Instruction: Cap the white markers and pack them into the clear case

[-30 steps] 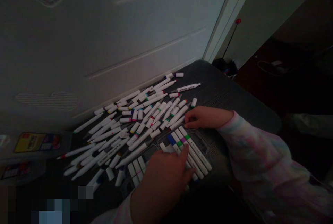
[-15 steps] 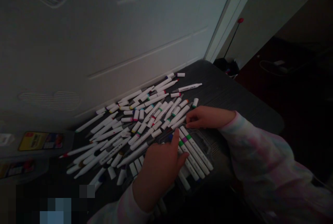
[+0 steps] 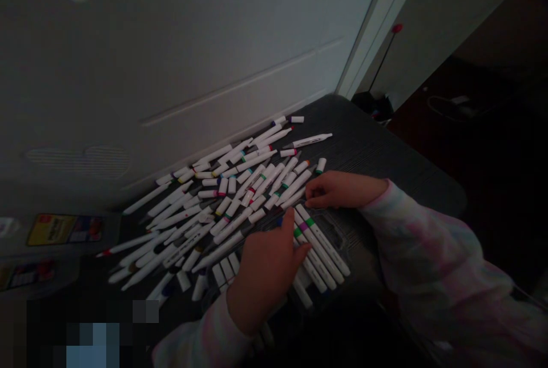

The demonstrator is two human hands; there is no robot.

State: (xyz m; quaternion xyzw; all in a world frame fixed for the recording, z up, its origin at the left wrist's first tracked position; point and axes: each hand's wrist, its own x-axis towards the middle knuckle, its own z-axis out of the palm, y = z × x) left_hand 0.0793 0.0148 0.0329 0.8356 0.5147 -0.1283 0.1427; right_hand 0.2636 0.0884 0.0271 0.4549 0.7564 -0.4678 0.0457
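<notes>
Your left hand [image 3: 265, 268] has thumb and index apart beside capped markers [image 3: 321, 248]; your right hand [image 3: 327, 190] curls near loose markers [image 3: 233, 226], closure indeterminable.

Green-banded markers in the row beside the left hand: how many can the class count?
2: the rightmost marker in the row, and the third marker from the right, with a purple-banded marker between. The left hand may hide more.

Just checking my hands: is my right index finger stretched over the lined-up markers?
No, the left hand stretches its index finger over the lined-up markers, while the right hand is curled beyond them.
</notes>
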